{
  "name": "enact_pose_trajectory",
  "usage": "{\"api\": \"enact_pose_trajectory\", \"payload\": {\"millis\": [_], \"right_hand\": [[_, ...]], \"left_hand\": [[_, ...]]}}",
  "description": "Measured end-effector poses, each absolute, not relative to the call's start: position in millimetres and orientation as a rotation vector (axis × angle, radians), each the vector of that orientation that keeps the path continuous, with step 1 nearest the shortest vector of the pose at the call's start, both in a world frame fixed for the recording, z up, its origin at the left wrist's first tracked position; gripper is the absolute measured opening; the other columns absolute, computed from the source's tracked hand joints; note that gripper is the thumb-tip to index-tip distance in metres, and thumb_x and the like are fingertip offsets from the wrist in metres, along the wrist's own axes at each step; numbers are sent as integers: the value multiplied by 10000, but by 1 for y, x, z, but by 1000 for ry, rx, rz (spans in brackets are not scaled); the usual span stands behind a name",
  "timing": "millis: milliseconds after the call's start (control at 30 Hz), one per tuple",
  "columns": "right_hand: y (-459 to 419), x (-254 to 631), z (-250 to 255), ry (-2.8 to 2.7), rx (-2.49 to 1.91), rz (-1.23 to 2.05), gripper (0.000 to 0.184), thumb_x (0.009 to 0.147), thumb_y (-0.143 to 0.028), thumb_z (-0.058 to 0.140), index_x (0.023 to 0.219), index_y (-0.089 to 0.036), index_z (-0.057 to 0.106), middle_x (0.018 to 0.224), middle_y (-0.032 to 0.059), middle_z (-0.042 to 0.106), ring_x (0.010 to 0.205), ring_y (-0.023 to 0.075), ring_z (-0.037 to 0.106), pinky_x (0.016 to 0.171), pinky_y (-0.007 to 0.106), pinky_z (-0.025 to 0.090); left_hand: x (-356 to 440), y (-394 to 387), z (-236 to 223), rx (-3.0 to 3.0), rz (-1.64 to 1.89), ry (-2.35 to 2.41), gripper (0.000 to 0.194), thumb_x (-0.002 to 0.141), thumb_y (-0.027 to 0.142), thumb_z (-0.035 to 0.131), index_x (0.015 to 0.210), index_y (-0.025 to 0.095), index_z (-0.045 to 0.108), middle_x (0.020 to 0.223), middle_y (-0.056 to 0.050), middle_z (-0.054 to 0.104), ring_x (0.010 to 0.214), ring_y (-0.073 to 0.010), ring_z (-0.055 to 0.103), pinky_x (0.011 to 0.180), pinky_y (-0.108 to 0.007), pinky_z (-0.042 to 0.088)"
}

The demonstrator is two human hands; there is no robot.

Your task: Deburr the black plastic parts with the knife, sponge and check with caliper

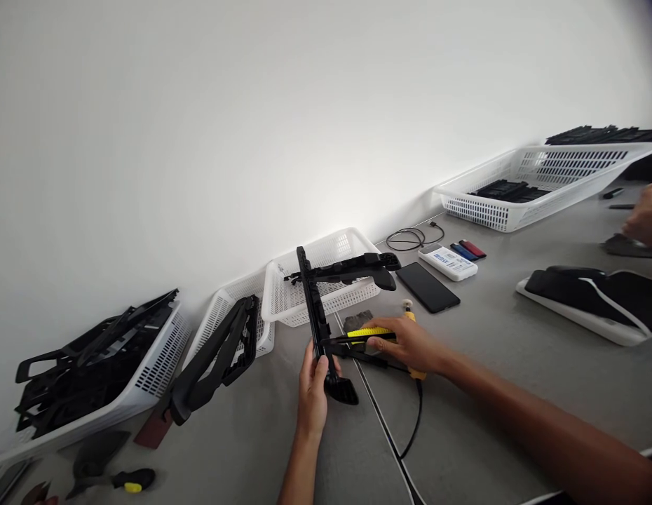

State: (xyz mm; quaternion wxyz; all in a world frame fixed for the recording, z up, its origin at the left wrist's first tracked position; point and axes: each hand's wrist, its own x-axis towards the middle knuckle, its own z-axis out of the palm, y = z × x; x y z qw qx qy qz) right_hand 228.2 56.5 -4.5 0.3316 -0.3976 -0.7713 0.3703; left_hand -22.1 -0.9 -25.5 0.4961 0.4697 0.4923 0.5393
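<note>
My left hand is closed around the lower part of a long black plastic trim piece, held tilted upright above the table. My right hand grips a slim yellow-and-black hand tool; its exact kind is unclear. The tool's dark narrow end reaches the trim piece just above my left fingers. Beneath my right hand lies a yellow corded rotary tool with a pale round tip, partly covered by the hand. A crumpled grey cloth sits behind the yellow-and-black tool.
White baskets stand along the wall, several with black plastic parts. A black phone, white box and cable lie right of centre. A black-handled tool is front left. Another person's hand is far right.
</note>
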Motion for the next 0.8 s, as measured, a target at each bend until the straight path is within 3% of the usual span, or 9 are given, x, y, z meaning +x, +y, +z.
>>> {"api": "enact_pose_trajectory", "payload": {"millis": [133, 333, 600, 800], "right_hand": [[57, 230, -2, -2006, -1022, 967, 343, 1048, -459, 583, 1203, -231, 788, 1156, 89, 827, 1003, 290, 748, 863, 370, 540], [61, 234, -7, -1929, -1077, 893, 402, 1058, -513, 569, 1221, -213, 782, 1172, 90, 822, 968, 282, 742, 829, 359, 534], [60, 232, -9, -1909, -1081, 916, 382, 1060, -513, 561, 1208, -238, 781, 1144, 76, 826, 983, 290, 744, 846, 372, 540], [60, 228, -12, -1931, -1027, 932, 343, 1045, -468, 608, 1208, -228, 791, 1237, 97, 816, 1087, 312, 748, 945, 415, 552]], "left_hand": [[-22, -1, -21, 1096, 1357, 1188, 634, 970, 569, 722, 1462, 192, 591, 748, 29, 637, 669, -163, 582, 675, -277, 509], [-25, -1, -21, 1114, 1344, 1191, 646, 986, 517, 693, 1522, 192, 537, 713, 41, 603, 645, -162, 550, 658, -280, 495], [-25, 1, -24, 1190, 1337, 1225, 404, 928, 513, 741, 1189, 208, 690, 707, 37, 577, 688, -170, 556, 711, -289, 485], [-23, 1, -19, 1233, 1262, 1202, 284, 927, 446, 715, 1092, 216, 699, 705, 39, 558, 686, -175, 541, 716, -297, 472]]}}
